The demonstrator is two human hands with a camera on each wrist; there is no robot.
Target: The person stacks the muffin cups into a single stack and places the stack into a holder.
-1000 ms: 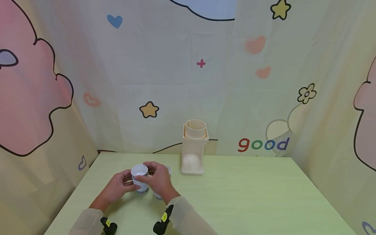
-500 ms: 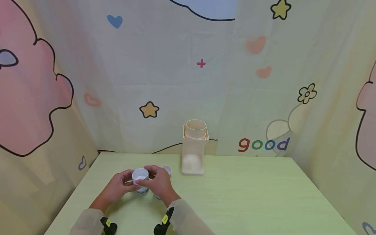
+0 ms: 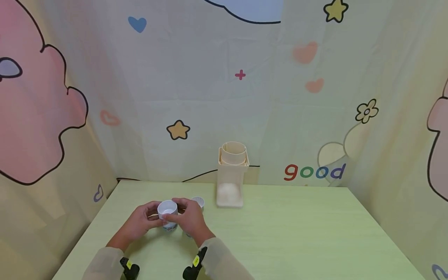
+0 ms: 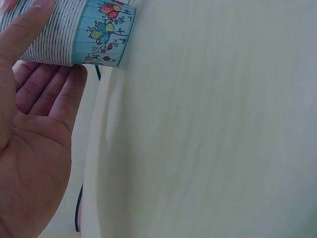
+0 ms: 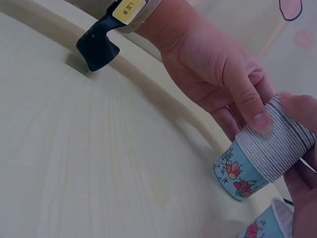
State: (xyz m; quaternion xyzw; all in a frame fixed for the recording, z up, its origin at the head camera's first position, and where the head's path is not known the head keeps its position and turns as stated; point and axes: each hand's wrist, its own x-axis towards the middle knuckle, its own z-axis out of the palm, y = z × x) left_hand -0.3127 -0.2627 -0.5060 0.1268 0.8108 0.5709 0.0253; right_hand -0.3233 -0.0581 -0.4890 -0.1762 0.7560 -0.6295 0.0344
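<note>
A stack of nested paper cups [image 3: 168,208] stands upright on the table, at the left in the head view. Its lowest cup is light blue with printed flowers, and the many stacked rims [image 5: 275,144] show as ridges. My left hand [image 3: 142,218] grips the stack from the left, thumb in front and fingers behind. From the other side my right hand [image 3: 192,218] holds the upper part, its thumb across the front near the top. A second paper cup [image 3: 198,202] stands just right of the stack, mostly hidden by my right hand.
A beige cup dispenser [image 3: 231,179] with a round tube on top stands at the table's back edge, right of the cups. A printed curtain [image 3: 210,97] hangs behind and at both sides. The pale green tabletop [image 3: 297,233] extends to the right.
The top cup and my right hand have moved slightly down, so the stack looks shorter than a second ago. My left hand has stayed in place. Since half a second ago, almost nothing differs.
</note>
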